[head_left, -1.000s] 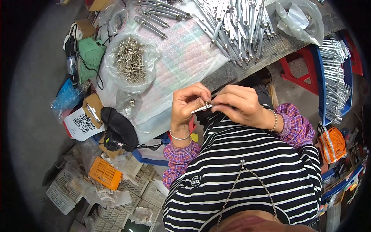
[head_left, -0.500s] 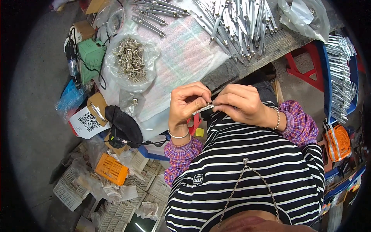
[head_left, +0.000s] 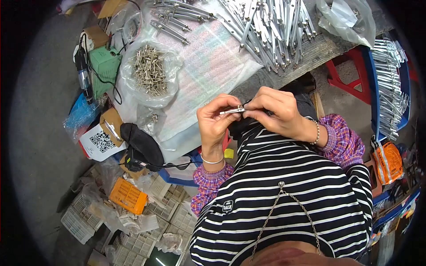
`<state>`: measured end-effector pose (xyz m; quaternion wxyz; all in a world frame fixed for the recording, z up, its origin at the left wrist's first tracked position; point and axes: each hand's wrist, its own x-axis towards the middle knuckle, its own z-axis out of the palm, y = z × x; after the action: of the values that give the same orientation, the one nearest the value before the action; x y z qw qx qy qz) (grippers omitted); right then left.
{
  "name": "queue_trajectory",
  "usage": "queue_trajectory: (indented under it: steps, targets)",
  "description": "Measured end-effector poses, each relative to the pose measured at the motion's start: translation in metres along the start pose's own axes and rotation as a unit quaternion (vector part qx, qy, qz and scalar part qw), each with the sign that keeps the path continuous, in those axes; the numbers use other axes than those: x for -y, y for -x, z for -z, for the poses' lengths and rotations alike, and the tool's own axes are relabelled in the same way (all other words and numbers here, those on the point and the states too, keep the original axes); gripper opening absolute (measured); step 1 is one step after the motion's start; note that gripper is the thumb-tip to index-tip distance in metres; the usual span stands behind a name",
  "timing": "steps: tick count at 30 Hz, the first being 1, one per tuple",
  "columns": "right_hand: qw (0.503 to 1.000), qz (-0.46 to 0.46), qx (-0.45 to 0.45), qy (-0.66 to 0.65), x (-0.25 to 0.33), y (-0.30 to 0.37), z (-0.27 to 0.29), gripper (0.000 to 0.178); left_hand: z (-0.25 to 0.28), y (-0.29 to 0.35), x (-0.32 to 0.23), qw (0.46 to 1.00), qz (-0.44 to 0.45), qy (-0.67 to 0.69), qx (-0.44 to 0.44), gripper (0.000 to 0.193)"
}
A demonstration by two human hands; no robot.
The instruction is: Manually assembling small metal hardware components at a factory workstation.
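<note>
— What's in the hands?

— A small metal piece (head_left: pixel 233 110), lying level between them, close to the chest, just off the table (head_left: pixel 213 66) edge. The left hand (head_left: pixel 216 125) pinches its left end, thumb and fingers closed on it. The right hand (head_left: pixel 274 111) has fingertips closed on the other end.

— And around them?

— At ten o'clock from the hands, a clear bag of metal pins (head_left: pixel 150 71) on the table. At twelve to one o'clock, a heap of long metal rods (head_left: pixel 270 26). At eight o'clock, on the floor, an orange crate (head_left: pixel 128 195).
</note>
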<state>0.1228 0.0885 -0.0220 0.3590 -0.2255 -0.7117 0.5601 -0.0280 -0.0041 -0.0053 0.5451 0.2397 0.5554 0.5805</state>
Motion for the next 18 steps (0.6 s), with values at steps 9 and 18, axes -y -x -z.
queue_trajectory:
  steps: [9, 18]
  targets:
    - [0.997, -0.002, 0.001, -0.073, -0.008, -0.009, -0.004, 0.015, -0.002, -0.005, -0.005, 0.987, -0.084, -0.136, -0.018, 0.014]
    - [0.988, -0.079, -0.012, -0.13, 0.0, -0.008, 0.013, 0.017, -0.024, -0.012, -0.009, 0.949, -0.123, -0.28, -0.077, 0.009]
